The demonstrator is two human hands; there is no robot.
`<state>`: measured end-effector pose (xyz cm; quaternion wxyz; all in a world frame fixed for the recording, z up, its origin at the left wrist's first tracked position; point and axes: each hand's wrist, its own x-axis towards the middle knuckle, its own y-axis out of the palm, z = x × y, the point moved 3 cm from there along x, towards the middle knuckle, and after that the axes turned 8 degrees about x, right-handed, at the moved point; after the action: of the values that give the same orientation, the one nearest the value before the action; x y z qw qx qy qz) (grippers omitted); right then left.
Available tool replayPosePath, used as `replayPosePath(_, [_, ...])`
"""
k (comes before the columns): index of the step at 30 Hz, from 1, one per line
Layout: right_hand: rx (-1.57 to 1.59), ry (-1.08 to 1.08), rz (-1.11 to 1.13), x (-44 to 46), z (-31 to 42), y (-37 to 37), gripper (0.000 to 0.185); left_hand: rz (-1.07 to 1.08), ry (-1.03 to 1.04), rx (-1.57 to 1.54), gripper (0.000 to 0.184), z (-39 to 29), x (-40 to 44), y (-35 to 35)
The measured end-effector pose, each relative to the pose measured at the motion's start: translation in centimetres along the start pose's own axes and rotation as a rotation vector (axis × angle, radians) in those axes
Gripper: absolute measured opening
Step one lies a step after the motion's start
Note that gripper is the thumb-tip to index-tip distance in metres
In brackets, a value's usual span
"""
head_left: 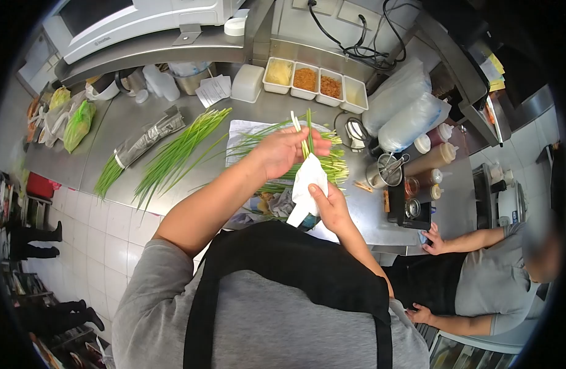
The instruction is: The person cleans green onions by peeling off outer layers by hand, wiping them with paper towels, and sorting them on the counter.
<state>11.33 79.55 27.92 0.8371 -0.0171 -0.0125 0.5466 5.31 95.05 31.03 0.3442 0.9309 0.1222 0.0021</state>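
Note:
A few green stalks with pale ends (310, 126) stand up between my hands. My left hand (284, 150) has its fingers curled round them near the top. My right hand (332, 208) grips a white cloth (309, 184), which wraps the lower part of the stalks. Beneath my hands, more green stalks (333, 167) lie on a printed sheet (239, 130) on the steel table. To the left are a loose bunch of long green stalks (181, 150) and another bunch partly wrapped in dark plastic (149, 136).
White tubs (304, 81) of food line the back of the table. Plastic bags (412, 123), sauce bottles (440, 157) and a metal pot (384, 171) with utensils stand right. A co-worker (492, 277) is at the right, one hand at the table edge.

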Motion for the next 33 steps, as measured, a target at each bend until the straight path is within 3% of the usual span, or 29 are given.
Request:
replayPosePath(5, [-0.236,-0.038,0.022,-0.7,1.0,0.5,0.023,-0.204,0.222,-0.184,0.023,-3.6,-4.0,-1.6])
replayPosePath(8, [-0.327,-0.083,0.053,-1.2,1.9,1.1,0.015,-0.285,0.515,-0.128,0.021,-8.6,-9.6,-2.6])
replayPosePath(12, [-0.354,-0.222,0.135,-1.6,2.8,1.1,0.016,-0.104,0.903,-0.010,0.012,-16.5,-18.9,-0.3])
replayPosePath(15, [-0.376,-0.243,0.088,-1.7,2.6,0.4,0.016,-0.124,1.029,0.242,0.010,-20.8,-24.5,2.2])
replayPosePath(17, [-0.280,-0.032,-0.027,-1.7,1.7,-1.0,0.011,-0.256,1.023,0.544,0.017,-23.0,-27.2,3.2])
replayPosePath(20, [0.000,-0.077,-0.258,-2.0,1.0,-3.5,0.017,-0.490,0.931,0.908,0.022,-25.1,-29.0,3.6])
replayPosePath(23, [0.132,-0.036,-0.381,-2.9,-1.2,-7.2,0.023,-0.929,0.557,1.360,0.023,-24.1,-27.0,1.8])
replayPosePath(25, [0.179,-0.036,-0.437,-3.7,-1.2,-8.3,0.025,-0.900,0.244,1.572,0.023,-22.0,-23.3,-0.7])
replayPosePath(27, [0.185,-0.058,-0.502,-4.1,-1.6,-8.9,0.025,-0.844,0.184,1.772,0.022,-19.2,-19.5,-5.6])
replayPosePath(31, [0.169,-0.071,-0.543,-4.8,-2.7,-9.8,0.023,-0.798,-0.152,1.890,0.028,-14.2,-11.4,-13.9])
replayPosePath(33, [0.158,-0.073,-0.557,-5.0,-2.3,-9.7,0.024,-0.778,0.032,2.068,0.034,-11.4,-8.2,-19.1])
